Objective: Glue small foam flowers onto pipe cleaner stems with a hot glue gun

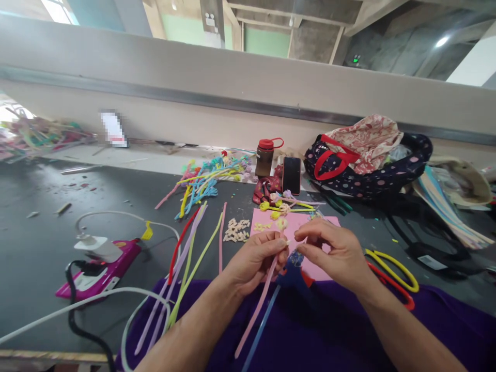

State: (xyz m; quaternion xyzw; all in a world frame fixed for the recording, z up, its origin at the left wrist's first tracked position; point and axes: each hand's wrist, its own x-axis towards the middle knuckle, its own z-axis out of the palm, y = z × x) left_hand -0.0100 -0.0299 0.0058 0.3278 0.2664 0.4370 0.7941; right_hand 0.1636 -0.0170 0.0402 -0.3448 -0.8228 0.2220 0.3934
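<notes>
While a magenta power strip [127, 254] lies at far left, the person's left hand [259, 260] pinches a pink fuzzy stem [259, 310], which slants down over purple cloth [329, 336]; just beside, the right hand [336, 253] holds thumb and fingertips apart, left of a yellow handle [414, 285].

Comprises a left forearm [205, 318] and a right forearm [399, 312], both bare, narrowing toward the hands. Terminates in a bare left hand [253, 262] and a bare right hand [338, 254], with rounded, slender fingers [315, 231]. Shows plain deep purple cloth [341, 336] between and beside the forearms, along the lower edge; cannot be confirmed as worn or merely laid.
</notes>
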